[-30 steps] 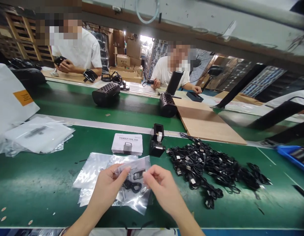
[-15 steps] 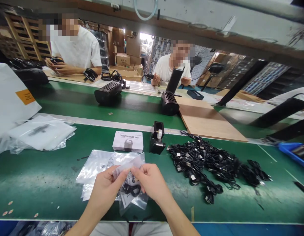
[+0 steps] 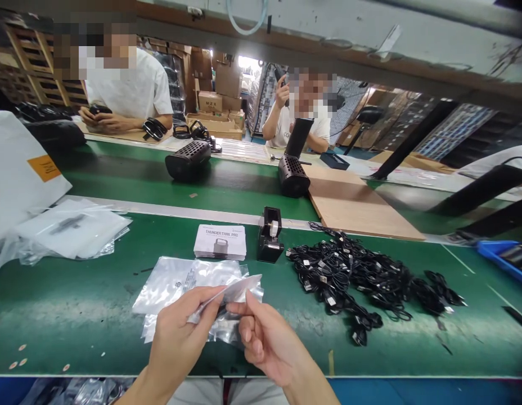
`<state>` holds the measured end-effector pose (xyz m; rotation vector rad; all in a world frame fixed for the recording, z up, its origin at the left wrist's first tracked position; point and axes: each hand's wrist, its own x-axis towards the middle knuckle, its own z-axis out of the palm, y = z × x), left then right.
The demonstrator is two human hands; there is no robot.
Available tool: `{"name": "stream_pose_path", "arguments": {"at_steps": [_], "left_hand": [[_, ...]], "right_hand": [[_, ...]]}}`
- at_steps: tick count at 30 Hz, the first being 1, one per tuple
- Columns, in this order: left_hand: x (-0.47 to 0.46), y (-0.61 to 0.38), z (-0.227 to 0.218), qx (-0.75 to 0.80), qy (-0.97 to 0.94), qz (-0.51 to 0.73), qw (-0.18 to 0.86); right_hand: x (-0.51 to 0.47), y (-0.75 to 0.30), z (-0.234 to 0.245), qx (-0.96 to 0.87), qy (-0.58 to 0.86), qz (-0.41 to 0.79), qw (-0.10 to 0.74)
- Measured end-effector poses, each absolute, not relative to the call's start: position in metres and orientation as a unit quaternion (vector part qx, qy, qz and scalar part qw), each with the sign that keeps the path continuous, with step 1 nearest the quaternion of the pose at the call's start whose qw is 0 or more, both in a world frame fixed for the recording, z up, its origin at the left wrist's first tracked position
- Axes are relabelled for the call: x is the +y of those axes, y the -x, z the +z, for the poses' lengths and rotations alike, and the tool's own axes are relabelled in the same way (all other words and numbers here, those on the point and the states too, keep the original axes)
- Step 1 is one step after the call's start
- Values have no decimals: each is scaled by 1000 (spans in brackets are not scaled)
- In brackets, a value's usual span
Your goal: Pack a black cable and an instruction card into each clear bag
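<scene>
A clear plastic bag [image 3: 251, 282] with a white paper in it is between my hands, tilted with its upper edge toward the right. My left hand [image 3: 183, 329] pinches its left side between thumb and fingers. At the right edge my right hand [image 3: 271, 340] has its thumb and forefinger on the bag, the other fingers curled. Behind the fingers shows a bit of a dark cable, mostly hidden. Beneath lie flat clear bags [image 3: 160, 289] with printing. Just beyond stands a stack of white manuals [image 3: 219, 242], beside a black tape dispenser [image 3: 270, 236].
A heap of black USB cables [image 3: 345, 275] lies to the right, a blue bin [image 3: 497, 253] farther right. More plastic bags [image 3: 71, 230] lie left. Black speakers [image 3: 188, 159] and a wooden board [image 3: 358, 202] are on the green belt. Two co-workers [image 3: 130, 90] sit opposite.
The bag has turned and tipped, hiding most of the cable. My right hand has rolled, showing its curled fingers. The co-worker opposite has raised a dark object beside their head.
</scene>
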<state>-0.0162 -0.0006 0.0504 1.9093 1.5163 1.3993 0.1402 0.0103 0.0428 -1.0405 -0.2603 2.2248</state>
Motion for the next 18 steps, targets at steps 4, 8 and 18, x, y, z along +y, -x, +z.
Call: {"name": "stream_pose_path", "arguments": {"at_steps": [4, 8, 18], "left_hand": [[1, 13, 56, 599, -591, 507, 185], [4, 14, 61, 651, -518, 509, 219], [2, 5, 66, 658, -459, 531, 273]], "right_hand": [[5, -138, 48, -54, 383, 836, 391], [5, -129, 47, -206, 446, 738, 462], [24, -113, 40, -455, 577, 500, 458]]}}
